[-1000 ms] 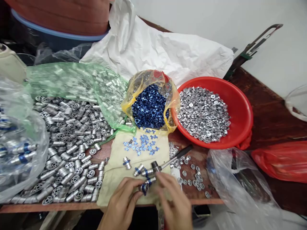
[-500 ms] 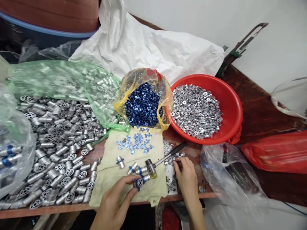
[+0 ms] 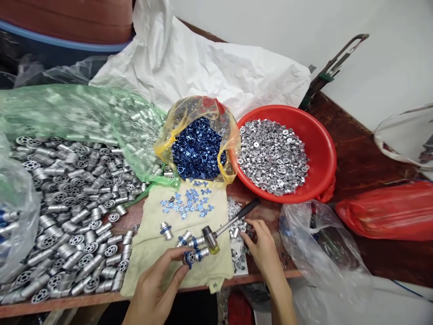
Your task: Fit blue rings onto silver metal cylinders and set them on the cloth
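head view: red round plastic basin (image 3: 324,167), right rear; yellow translucent plastic bag (image 3: 232,169), beside it; black-handled hammer (image 3: 233,220), lying between the hands. left hand (image 3: 155,282): thumb and forefinger closed on blue-collared silver metal cylinder (image 3: 191,257), over pale yellow cloth (image 3: 149,246). right hand (image 3: 265,247): thumb and forefinger slightly parted at small round silver metal discs (image 3: 235,230); grip on one, cannot tell. brown wooden table (image 3: 292,273): front edge near both hands; cloth surface extending left of left hand.
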The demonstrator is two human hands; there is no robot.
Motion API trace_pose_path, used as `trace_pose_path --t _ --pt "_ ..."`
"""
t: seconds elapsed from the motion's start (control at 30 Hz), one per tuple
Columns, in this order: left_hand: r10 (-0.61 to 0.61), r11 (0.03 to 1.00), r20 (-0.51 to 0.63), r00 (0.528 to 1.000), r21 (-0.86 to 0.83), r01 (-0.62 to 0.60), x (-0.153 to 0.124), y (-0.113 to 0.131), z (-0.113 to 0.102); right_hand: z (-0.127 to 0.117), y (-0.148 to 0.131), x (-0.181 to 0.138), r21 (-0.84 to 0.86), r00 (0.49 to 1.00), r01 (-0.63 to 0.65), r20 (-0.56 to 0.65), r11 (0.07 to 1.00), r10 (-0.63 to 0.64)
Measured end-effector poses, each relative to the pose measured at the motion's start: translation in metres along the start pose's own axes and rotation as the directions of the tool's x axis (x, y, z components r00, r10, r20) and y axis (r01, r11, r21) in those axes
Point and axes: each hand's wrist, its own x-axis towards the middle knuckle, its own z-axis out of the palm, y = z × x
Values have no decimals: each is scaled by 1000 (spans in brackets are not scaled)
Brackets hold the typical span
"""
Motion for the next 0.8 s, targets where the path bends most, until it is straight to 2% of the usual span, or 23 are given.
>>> trace_pose_path --t 0.2,0.33,0.43,0.47,0.53,0.6,0.67,0.73,0.8 --pt "-9 1000 6 1000 -17 9 0 2 0 -7 -9 -7 21 998 52 39 998 -52" --pt "-57 998 10 998 -35 58 0 4 -2 -10 -6 0 26 995 96 9 995 -96" --pt "-136 972 61 989 -182 145 1 8 0 -14 -17 0 30 991 119 -67 992 -117" --pt "-168 941 104 980 -280 191 2 11 1 -15 -27 -2 42 987 124 -108 991 -118" --pt "-222 813 233 947 -492 311 6 17 4 -15 -55 -10 139 975 163 -174 977 -138" --pt "-232 658 358 904 -627 417 10 22 6 -10 -89 -19 364 961 265 -181 893 -211" --pt "-219 596 397 891 -669 445 13 24 6 -2 -118 -26 482 937 348 -184 804 -296" --pt "-202 668 332 921 -641 377 14 21 5 6 -136 -28 555 948 319 -186 768 -259" --pt "-159 816 230 960 -517 259 13 15 2 9 -143 -27 657 980 200 -130 727 -152"
